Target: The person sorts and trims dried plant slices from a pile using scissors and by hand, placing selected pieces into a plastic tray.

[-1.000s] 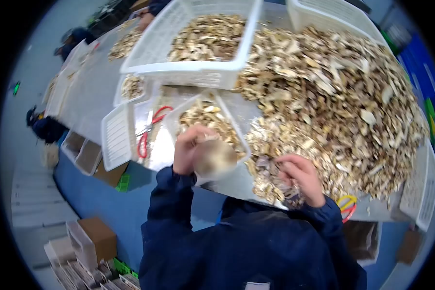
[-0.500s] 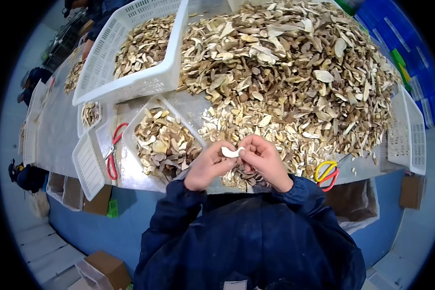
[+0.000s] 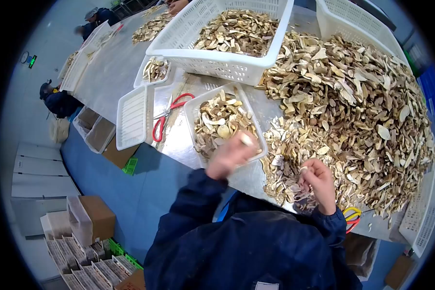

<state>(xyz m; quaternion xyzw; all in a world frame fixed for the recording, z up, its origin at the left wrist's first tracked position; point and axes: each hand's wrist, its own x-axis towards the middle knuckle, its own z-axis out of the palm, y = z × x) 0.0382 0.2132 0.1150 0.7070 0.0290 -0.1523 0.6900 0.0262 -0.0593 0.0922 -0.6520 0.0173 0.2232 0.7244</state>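
Observation:
My left hand (image 3: 233, 155), blurred by motion, is closed over the near right part of a small white tray (image 3: 256, 126). A pale mushroom slice (image 3: 246, 139) shows at its fingertips. Dried mushroom slices (image 3: 221, 115) fill the tray below. My right hand (image 3: 319, 182) is pinched above the near edge of a large heap of dried mushroom slices (image 3: 357, 104). A small pale mushroom piece (image 3: 303, 168) shows between its thumb and fingertips.
Red-handled scissors (image 3: 165, 116) lie left of the tray, beside a white ribbed lid (image 3: 131, 118). Behind stands a large white basket (image 3: 222, 64) holding slices. Yellow-and-red-handled scissors (image 3: 352, 218) lie at the right table edge. Other people (image 3: 58, 100) are at the far left.
My hands, together at one curved slice before, are now apart. The left has gone over the tray with a slice; the right stays by the heap. The view has turned left.

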